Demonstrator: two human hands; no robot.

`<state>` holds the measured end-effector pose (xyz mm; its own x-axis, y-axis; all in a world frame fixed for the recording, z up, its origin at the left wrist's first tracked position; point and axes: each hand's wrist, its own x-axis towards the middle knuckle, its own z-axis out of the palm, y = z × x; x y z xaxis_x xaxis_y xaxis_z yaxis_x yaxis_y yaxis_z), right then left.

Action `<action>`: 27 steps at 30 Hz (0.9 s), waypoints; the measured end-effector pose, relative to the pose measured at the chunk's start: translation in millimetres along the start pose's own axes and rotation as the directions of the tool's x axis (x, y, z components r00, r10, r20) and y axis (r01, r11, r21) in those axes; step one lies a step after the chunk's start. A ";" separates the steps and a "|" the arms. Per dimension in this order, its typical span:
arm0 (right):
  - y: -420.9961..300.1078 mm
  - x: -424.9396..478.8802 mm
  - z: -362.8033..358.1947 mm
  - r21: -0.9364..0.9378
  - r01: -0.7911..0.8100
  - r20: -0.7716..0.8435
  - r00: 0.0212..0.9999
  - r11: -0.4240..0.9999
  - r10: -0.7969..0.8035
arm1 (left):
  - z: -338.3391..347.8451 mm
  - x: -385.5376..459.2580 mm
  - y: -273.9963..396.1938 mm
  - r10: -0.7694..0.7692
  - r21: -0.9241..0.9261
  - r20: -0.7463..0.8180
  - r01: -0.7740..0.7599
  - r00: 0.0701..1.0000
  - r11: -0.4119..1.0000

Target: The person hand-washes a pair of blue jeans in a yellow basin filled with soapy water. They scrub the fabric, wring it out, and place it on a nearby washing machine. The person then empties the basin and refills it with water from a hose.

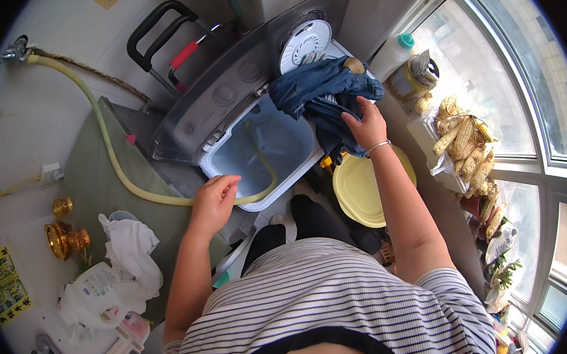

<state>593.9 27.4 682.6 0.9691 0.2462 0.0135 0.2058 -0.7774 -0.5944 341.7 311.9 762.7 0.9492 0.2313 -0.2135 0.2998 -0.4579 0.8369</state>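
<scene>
My left hand (pixel 215 203) is over the near left rim of the washing machine's wash tub (pixel 236 153), its fingers loosely curled. A pale yellow hose (pixel 127 183) passes behind this hand and dips into the tub; whether the fingers grip it is hidden. Cloudy water stands in the tub. To the right, my right hand (pixel 367 126) touches a bundle of blue denim clothing (pixel 323 87), thumb and fingers spread apart. The bundle is heaped over the machine's right part, partly covering a round white spin-dryer cover (pixel 305 43). Behind the tub, the translucent grey lid (pixel 254 68) is raised.
A yellow plastic basin (pixel 358 190) sits low beneath my right forearm. Dried corn cobs (pixel 465 146) and a white bottle (pixel 394 56) line the window side. On the left are a white detergent jug (pixel 91 295), white cloth (pixel 130 246) and a wall tap (pixel 17 51).
</scene>
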 end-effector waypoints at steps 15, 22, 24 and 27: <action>-11.7 18.5 32.8 -0.365 -0.133 0.266 0.933 0.922 0.240 | 54.1 92.7 35.2 -0.027 0.049 0.236 0.016 0.971 0.999; -12.2 16.0 36.6 -0.337 -0.138 0.231 0.947 0.931 0.223 | 76.5 132.1 40.6 -0.078 0.139 0.255 0.043 0.964 0.989; -10.4 13.6 37.5 -0.335 -0.141 0.220 0.950 0.932 0.223 | 80.8 129.5 37.9 -0.033 0.152 0.290 -0.012 0.956 0.988; -6.7 12.8 43.6 -0.347 -0.129 0.199 0.958 0.929 0.208 | 82.7 117.9 27.9 -0.018 0.172 0.344 -0.044 0.939 0.984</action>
<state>599.0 61.0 651.8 0.9438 0.1899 -0.2707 0.1131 -0.9547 -0.2753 469.9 255.4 719.1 0.9186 -0.0699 -0.3889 0.2696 -0.6087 0.7462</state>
